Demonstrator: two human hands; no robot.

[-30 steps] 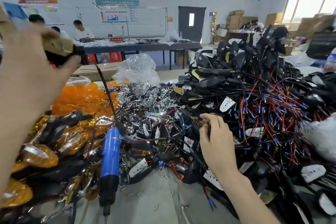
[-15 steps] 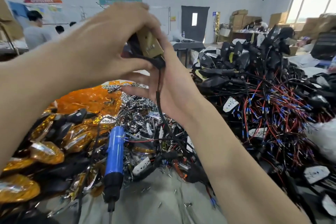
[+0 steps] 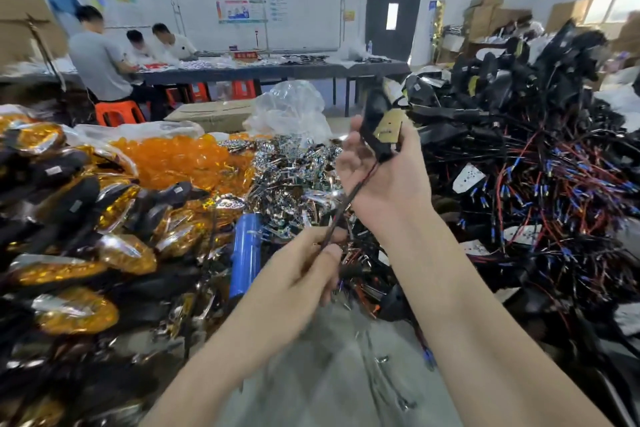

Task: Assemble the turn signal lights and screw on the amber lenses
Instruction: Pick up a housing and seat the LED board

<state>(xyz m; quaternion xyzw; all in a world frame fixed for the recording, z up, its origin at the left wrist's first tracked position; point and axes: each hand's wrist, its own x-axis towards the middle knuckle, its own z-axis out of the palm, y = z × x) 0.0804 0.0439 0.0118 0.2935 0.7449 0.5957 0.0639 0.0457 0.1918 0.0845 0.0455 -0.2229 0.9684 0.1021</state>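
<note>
My right hand (image 3: 388, 177) holds up a black turn signal housing (image 3: 379, 125) with a tan board on its face, palm toward me. Its red and black wire (image 3: 349, 198) runs down to my left hand (image 3: 304, 274), which pinches the wire between thumb and forefinger. A heap of loose amber lenses (image 3: 180, 159) lies at centre left. Chrome reflectors (image 3: 291, 177) are piled behind my hands. A blue electric screwdriver (image 3: 245, 253) hangs upright left of my left hand.
Finished lights with amber lenses (image 3: 76, 253) fill the left side. A tall heap of black housings with red and blue wires (image 3: 540, 166) fills the right. Loose screws lie on the grey table (image 3: 332, 374) in front. People sit at a far table (image 3: 270, 71).
My left hand has dropped from the housing down the wire and now pinches it low. My right hand keeps the housing raised, and the view has steadied.
</note>
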